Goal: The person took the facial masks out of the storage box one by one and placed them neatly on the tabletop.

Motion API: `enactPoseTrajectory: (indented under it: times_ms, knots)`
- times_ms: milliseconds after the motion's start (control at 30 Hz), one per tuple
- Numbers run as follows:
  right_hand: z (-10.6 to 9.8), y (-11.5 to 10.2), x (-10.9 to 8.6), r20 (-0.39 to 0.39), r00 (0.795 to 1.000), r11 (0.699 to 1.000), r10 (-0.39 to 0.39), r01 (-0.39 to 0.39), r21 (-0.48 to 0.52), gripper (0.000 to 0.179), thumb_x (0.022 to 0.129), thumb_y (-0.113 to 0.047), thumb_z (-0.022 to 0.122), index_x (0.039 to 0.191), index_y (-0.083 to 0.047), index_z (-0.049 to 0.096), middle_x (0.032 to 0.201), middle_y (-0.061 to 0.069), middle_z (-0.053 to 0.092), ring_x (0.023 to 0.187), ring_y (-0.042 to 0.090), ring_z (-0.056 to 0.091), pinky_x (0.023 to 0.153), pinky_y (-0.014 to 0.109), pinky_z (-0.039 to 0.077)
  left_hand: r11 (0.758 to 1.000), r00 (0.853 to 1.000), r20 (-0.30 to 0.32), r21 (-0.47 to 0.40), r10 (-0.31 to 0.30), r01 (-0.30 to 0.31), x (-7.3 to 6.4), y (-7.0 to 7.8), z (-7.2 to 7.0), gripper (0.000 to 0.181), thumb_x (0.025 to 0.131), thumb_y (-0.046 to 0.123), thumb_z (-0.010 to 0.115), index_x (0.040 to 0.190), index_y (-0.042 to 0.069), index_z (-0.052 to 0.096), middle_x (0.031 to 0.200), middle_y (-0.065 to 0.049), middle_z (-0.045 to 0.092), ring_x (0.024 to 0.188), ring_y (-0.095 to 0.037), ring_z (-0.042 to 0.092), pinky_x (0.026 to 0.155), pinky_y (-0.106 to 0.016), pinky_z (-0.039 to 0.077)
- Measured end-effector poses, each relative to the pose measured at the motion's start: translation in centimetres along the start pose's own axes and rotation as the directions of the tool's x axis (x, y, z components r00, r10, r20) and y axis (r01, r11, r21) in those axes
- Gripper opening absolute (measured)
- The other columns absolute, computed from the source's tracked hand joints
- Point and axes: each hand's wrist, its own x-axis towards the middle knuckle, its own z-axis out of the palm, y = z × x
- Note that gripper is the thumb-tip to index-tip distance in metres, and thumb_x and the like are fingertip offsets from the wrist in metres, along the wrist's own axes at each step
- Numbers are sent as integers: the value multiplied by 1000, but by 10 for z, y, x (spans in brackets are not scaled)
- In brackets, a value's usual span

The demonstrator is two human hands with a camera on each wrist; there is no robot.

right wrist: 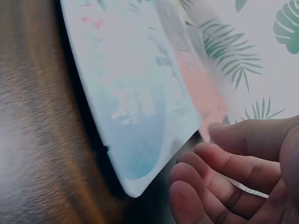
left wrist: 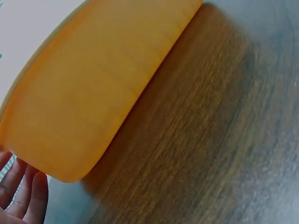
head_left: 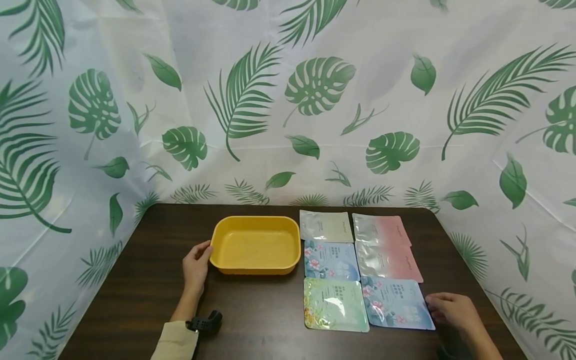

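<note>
A yellow plastic basin (head_left: 255, 270) stands on the dark table, left of the sachets. My left hand (head_left: 196, 265) grips the left end of its rim; the left wrist view shows my fingers (left wrist: 39, 196) against that end. My right hand (head_left: 455, 310) is beside the right edge of the nearest blue floral face-mask sachet (head_left: 398, 303), fingers loosely bent and nothing between them. In the right wrist view, the fingertips (right wrist: 182, 173) lie just off the sachet's corner.
Left of that sachet lies a green one (head_left: 336, 306). Farther back are another blue sachet (head_left: 332, 261), a cream one (head_left: 326, 226) and two pink ones, the rear pink sachet (head_left: 382, 230) partly overlapping the front pink sachet (head_left: 390, 262). A leaf-print sheet (head_left: 333, 165) hangs behind the table (head_left: 265, 310).
</note>
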Motion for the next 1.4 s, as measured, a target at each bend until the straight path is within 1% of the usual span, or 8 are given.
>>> enactPoseTrajectory:
  times_ms: [133,333,567,667,767,1033,1233,1400]
  knots:
    - [-1,-10,5,-28,999,999,-23,22,-29,45,94,-23,60,112,19,58,77,6,67,69,17,63,64,34,57,1000,1000,-3,-7,-12,12,0,1,0,39,97,32,59,125,6,63,119,-10,63,87,4,55,74,-15,48]
    - [0,-27,12,-39,996,994,-84,81,-71,46,96,-25,56,117,17,57,83,9,69,72,17,63,64,32,57,1000,1000,-14,-19,-18,17,0,2,-1,36,98,29,58,125,5,62,118,-10,62,86,5,55,71,-11,47]
    - [4,-47,17,-18,990,984,-143,140,-108,51,99,-30,54,121,15,55,99,23,68,77,18,64,71,33,59,1000,1000,-1,-11,-24,24,0,7,0,39,98,33,58,126,6,61,123,-13,60,88,5,54,72,-9,46]
    - [7,-54,20,-18,986,980,-167,164,-112,50,99,-31,54,121,14,56,100,24,68,78,18,64,71,33,59,1000,1000,3,-9,-17,17,0,9,1,39,98,33,58,125,5,62,123,-14,60,88,5,54,72,-9,46]
    - [11,-61,25,-13,984,978,-178,175,-117,50,99,-32,54,121,13,57,99,22,69,78,19,65,72,33,59,1000,1000,4,-4,-12,12,1,10,1,37,98,31,57,125,5,62,121,-13,61,87,5,54,72,-10,47]
    - [24,-86,33,12,980,977,-198,199,-79,48,100,-31,53,124,11,55,101,23,68,81,22,66,73,34,59,999,1000,9,27,-18,17,0,10,-1,37,98,31,57,124,5,62,119,-12,62,87,2,55,73,-16,49]
    - [37,-106,39,22,972,971,-234,234,-53,45,100,-28,52,124,11,57,101,22,68,82,25,67,71,28,59,999,1000,0,27,-17,17,7,14,-6,36,98,28,58,125,4,62,120,-14,62,86,2,56,73,-15,51]
    - [42,-121,42,48,960,957,-277,280,-80,44,101,-27,51,123,10,58,104,26,67,82,26,67,71,31,59,1000,1000,-31,24,5,-4,17,22,-13,35,98,27,59,124,3,62,117,-10,64,87,1,58,81,-23,55]
